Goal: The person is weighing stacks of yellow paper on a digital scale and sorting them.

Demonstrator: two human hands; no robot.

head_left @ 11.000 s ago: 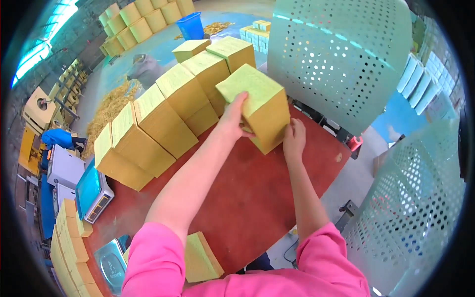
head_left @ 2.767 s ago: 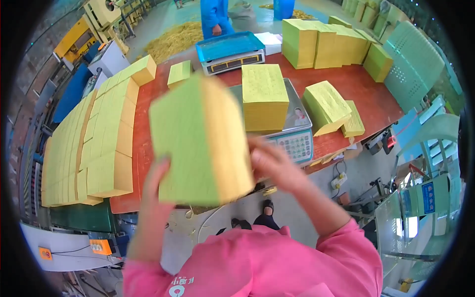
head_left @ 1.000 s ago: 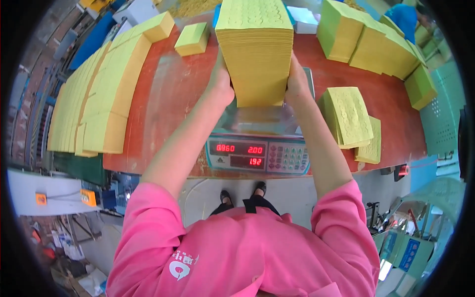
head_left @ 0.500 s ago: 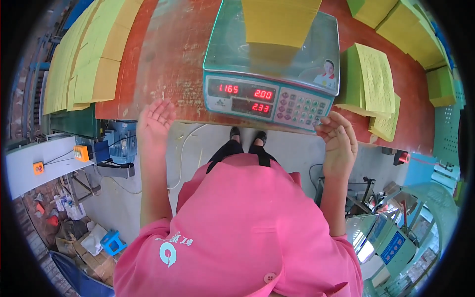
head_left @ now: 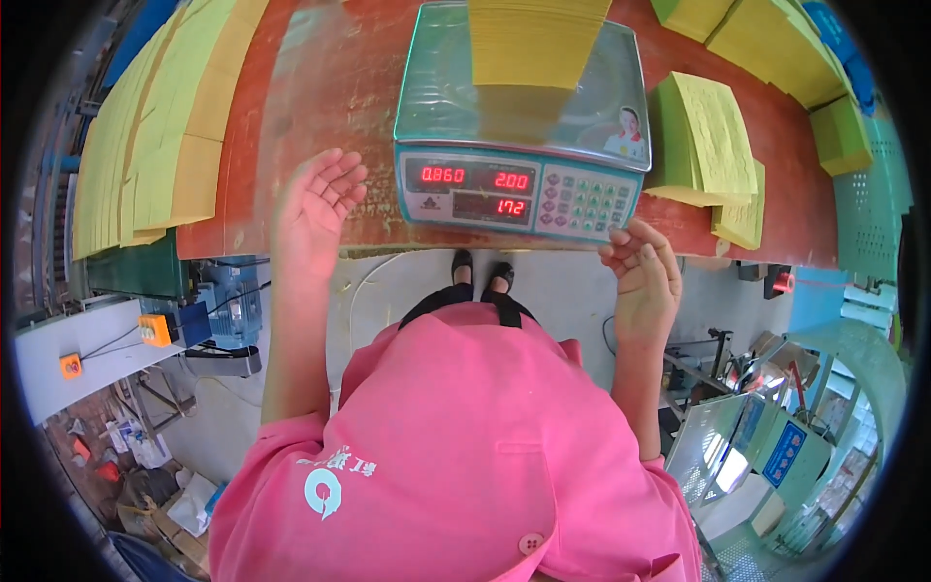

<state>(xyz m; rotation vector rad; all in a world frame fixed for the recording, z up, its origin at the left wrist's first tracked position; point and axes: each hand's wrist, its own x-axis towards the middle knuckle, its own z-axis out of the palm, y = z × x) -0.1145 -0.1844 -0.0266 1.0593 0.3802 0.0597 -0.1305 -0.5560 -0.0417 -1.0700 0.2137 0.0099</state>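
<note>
A digital scale point(head_left: 524, 199) stands at the table's front edge, its red display lit and its keypad on the right. On its metal pan point(head_left: 601, 87) rests a stack of yellow paper point(head_left: 533, 44), cut off by the top of the picture. My left hand point(head_left: 325, 199), palm up with fingers loosely bent and apart, hovers left of the scale and holds nothing. By the keypad's lower right corner is my right hand point(head_left: 645, 276), its fingers half curled but apart, with nothing in them. Whether its fingertips touch the scale's corner I cannot tell.
Tall yellow paper stacks point(head_left: 184, 126) line the left of the worn red table point(head_left: 373, 218). A smaller yellow stack point(head_left: 703, 136) sits right of the scale, with more yellow stacks point(head_left: 776, 48) behind. Below left are a white panel point(head_left: 82, 354) with orange switch boxes and a blue motor point(head_left: 231, 306).
The numbers on the scale's display have changed. My left hand has risen slightly and moved a little toward the scale. My right hand stays by the keypad corner; the whole view has shifted slightly.
</note>
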